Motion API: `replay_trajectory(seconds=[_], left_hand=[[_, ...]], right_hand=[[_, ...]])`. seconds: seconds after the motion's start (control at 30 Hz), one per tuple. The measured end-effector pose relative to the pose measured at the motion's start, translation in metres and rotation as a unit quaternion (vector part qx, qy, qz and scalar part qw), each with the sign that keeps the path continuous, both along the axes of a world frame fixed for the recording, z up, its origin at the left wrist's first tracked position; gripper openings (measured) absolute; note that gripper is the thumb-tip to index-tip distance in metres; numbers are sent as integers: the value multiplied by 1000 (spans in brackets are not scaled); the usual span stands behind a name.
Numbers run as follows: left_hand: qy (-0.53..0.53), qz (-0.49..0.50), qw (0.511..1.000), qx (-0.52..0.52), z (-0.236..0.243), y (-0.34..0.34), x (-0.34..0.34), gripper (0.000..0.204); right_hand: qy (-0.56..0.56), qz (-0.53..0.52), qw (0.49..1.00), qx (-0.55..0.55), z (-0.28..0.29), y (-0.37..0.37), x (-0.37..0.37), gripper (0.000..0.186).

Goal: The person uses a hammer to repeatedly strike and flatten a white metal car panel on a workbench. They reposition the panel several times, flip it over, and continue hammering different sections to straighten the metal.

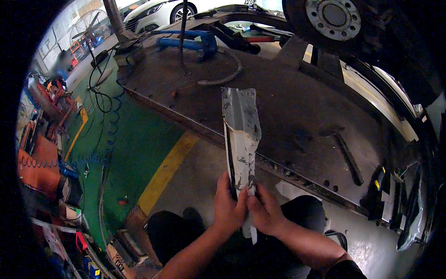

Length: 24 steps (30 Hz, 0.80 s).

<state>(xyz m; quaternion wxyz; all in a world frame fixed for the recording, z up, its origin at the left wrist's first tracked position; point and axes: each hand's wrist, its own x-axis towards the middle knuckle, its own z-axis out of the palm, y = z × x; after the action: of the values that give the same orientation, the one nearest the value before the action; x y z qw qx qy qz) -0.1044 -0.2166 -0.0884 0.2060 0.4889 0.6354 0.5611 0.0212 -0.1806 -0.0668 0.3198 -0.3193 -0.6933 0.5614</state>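
Between both hands I hold a long, narrow sheet-metal car body panel piece (pixel 241 146). Its far end is bare grey and the nearer part is chipped white, with dark patches along the edges. My left hand (pixel 230 207) is closed on the panel's left edge, thumb on top. My right hand (pixel 265 211) grips the right edge, its thumb close to the left one. The panel points away from me, its far end over the edge of a dark metal bench (pixel 274 107). A hammer (pixel 346 156) lies on the bench at the right.
Toward the back of the bench are a blue hydraulic tool (pixel 195 43) and a curved hose (pixel 237 69). A large wheel (pixel 333 16) hangs at upper right. Coiled blue air hose (pixel 111 125) crosses the green floor (pixel 134 153). Cluttered tools and boxes (pixel 88 260) line the left.
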Motion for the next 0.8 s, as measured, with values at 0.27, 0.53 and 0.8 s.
replay_trajectory(seconds=[0.27,0.53,0.8], left_hand=[[-20,15,1000,-6,19,3,-7,46],[-145,35,989,7,34,6,-30,37],[-236,79,968,-24,38,5,-46,38]], right_hand=[[-95,75,993,7,16,7,7,54],[-156,156,974,50,22,4,-1,44],[-181,182,963,82,20,1,-6,51]])
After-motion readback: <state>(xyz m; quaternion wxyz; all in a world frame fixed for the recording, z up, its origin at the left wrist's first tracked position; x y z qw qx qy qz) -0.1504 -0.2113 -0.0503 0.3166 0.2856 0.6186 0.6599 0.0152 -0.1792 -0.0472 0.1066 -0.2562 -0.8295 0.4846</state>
